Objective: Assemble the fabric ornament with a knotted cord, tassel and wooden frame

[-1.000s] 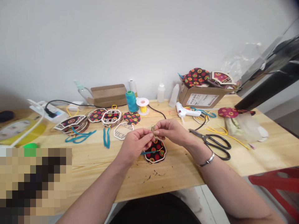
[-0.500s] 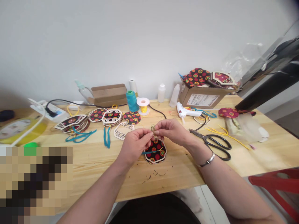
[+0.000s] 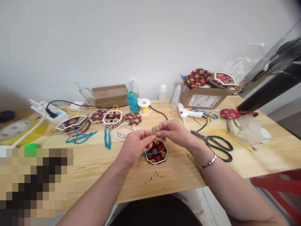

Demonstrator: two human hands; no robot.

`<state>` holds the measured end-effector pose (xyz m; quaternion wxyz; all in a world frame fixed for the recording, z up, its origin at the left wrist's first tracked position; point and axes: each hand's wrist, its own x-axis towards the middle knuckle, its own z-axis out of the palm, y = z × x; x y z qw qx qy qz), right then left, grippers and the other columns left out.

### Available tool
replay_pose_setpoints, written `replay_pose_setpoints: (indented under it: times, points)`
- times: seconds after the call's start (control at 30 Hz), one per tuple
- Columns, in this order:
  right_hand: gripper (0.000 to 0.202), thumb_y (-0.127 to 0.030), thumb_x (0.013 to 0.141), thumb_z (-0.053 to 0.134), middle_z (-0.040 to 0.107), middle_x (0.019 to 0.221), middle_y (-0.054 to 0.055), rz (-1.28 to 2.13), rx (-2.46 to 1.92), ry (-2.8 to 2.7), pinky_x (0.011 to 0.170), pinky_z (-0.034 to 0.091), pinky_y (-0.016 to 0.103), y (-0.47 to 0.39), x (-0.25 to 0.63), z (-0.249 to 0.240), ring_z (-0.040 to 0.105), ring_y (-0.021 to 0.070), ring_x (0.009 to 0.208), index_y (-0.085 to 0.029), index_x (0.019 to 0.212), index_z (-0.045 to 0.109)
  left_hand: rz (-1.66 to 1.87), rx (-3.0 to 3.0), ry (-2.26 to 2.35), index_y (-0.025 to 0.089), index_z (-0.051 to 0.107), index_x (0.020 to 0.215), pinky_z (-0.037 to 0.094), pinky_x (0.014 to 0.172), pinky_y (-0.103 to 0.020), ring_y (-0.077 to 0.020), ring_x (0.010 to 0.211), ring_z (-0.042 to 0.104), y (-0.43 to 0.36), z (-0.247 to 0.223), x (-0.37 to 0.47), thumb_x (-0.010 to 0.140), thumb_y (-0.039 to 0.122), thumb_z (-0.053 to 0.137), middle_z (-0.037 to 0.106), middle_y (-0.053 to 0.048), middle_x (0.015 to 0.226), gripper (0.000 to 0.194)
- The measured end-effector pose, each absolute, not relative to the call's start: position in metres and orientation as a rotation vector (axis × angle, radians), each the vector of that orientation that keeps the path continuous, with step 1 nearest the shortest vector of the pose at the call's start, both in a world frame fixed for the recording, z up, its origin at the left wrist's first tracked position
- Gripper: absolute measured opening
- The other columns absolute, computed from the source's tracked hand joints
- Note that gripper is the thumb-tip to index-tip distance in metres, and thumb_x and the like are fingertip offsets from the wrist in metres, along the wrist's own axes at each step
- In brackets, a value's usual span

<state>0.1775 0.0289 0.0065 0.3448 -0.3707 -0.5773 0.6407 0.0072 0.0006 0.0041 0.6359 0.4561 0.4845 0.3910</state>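
Left hand: The left hand [image 3: 137,144] was closed narrow, thumb and finger pinched together just beside the other fingertips; what lay between them was too small to tell.
Right hand: The right hand [image 3: 172,133] was also narrow, its fingertips at a small loop [image 3: 154,129] of thin, greenish material.
Small loop: It stood up at the meeting fingertips, above the far edge of the framed patterned piece [image 3: 156,158].
Framed patterned piece: It lay flat on the counter [image 3: 98,175], below the hands, with a teal cord [image 3: 149,153] and a short yellow tie [image 3: 162,151] across it.
Dark scraps: Dark scraps [image 3: 155,175] were scattered on the near side of that piece.
Scissors: The black-handled scissors [image 3: 211,141] lay open near the right forearm, beyond them a white glue gun [image 3: 189,112].
Spools: A teal thread cone [image 3: 133,103] stood beside a spool of yellow thread [image 3: 145,110], in front of the wall.
Left side: Stacked framed ornaments [image 3: 113,118] and a fan-shaped stack [image 3: 73,124] lay there, teal cords trailing.
Cardboard box: The cardboard box [image 3: 199,98] at the back right was filled with patterned pieces.
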Motion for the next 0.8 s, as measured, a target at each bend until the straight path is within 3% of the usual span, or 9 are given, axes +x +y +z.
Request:
replay_pose_setpoints:
  times: [0.47,0.8]
  points:
    - [0.012,-0.025,0.075,0.063,0.058,0.059,-0.002,1.63,-0.971,-1.61,0.053,0.038,0.021,0.0302,0.1803,0.0022,0.05,0.0068,0.055,-0.013,0.071,0.063,0.914,1.185,1.194,0.014,0.066,0.068,0.034,0.045,-0.018,-0.006,0.046,0.044,-0.0013,0.0066,0.0091,0.068,0.028,0.068,0.056,0.003,0.053,0.014]
    - [0.017,-0.026,0.07,0.067,0.061,0.064,-0.001,1.575,-1.0,-1.538,0.052,0.04,0.022,0.0324,0.1781,-0.003,0.05,0.0066,0.054,-0.013,0.082,0.069,1.007,0.97,1.14,0.014,0.066,0.066,0.023,0.039,-0.016,-0.0034,0.041,0.036,0.0036,0.0019,0.0076,0.064,0.027,0.071,0.051,0.004,0.046,0.015]
